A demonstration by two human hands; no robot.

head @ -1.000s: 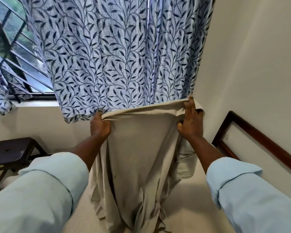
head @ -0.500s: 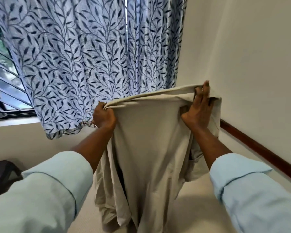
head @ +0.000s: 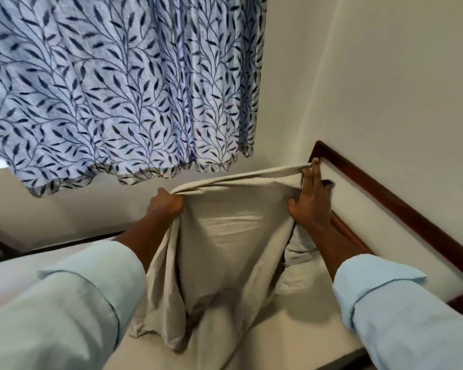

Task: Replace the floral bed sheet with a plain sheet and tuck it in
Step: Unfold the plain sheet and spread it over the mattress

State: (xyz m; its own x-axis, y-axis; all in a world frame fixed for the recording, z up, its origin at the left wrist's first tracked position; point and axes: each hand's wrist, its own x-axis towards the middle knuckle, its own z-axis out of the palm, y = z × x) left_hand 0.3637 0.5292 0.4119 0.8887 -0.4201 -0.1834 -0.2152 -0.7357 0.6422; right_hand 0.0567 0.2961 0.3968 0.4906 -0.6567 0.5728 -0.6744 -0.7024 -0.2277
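one plain sheet (head: 233, 252), beige, hangs bunched between two hands over the head corner of the bed. the left hand (head: 166, 206) has its grip clenched round the gathered top edge; the right hand (head: 309, 206) grasps the same edge near its fingertips, two fingers pointing up, just beside the dark wooden headboard (head: 385, 193). the top edge runs taut from grip to grip, rising to the right. below it the cloth falls in loose folds and its lower end lies crumpled on the bare mattress (head: 292, 340). the hem of a leaf-print curtain (head: 118, 89) hangs just above the sheet's edge, apart from it. the wall (head: 398, 76) and headboard close off the right side; open mattress lies to the left and toward the near edge. counted: one sheet, two hands, two pale blue sleeves, one headboard; the number of curtain panels i cannot tell.
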